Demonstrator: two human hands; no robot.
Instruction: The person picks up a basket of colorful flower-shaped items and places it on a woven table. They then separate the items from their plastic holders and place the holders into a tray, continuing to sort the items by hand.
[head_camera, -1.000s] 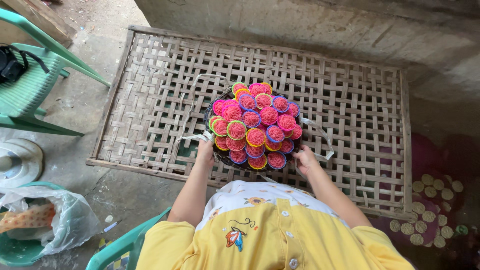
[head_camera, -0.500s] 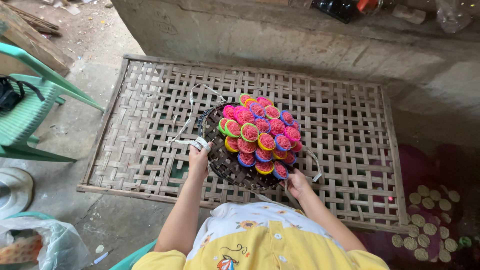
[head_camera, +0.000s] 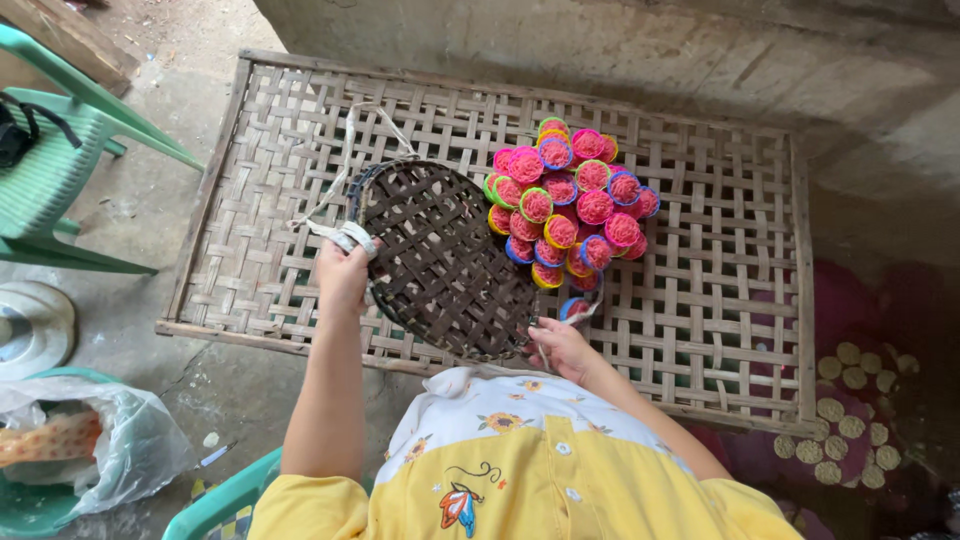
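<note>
A dark round woven tray (head_camera: 440, 260) is tilted up over a large bamboo lattice mat (head_camera: 720, 260). My left hand (head_camera: 343, 272) grips the tray's left rim, where white cord is wrapped. My right hand (head_camera: 562, 345) holds the tray's near right rim. Several pink round cakes in coloured paper cups (head_camera: 570, 205) lie bunched at the tray's far right edge and on the mat beside it. One cup (head_camera: 573, 308) sits apart, close to my right hand.
A green plastic chair (head_camera: 60, 170) stands at the left. A clear plastic bag (head_camera: 90, 450) lies in a green basin at the lower left, a metal lid (head_camera: 30, 325) above it. Pale round discs (head_camera: 850, 410) lie on cloth at the lower right. A concrete wall runs behind.
The tray has been tipped up away from me. The cakes slid from the tray's middle to its far right edge and onto the mat, baring the dark weave.
</note>
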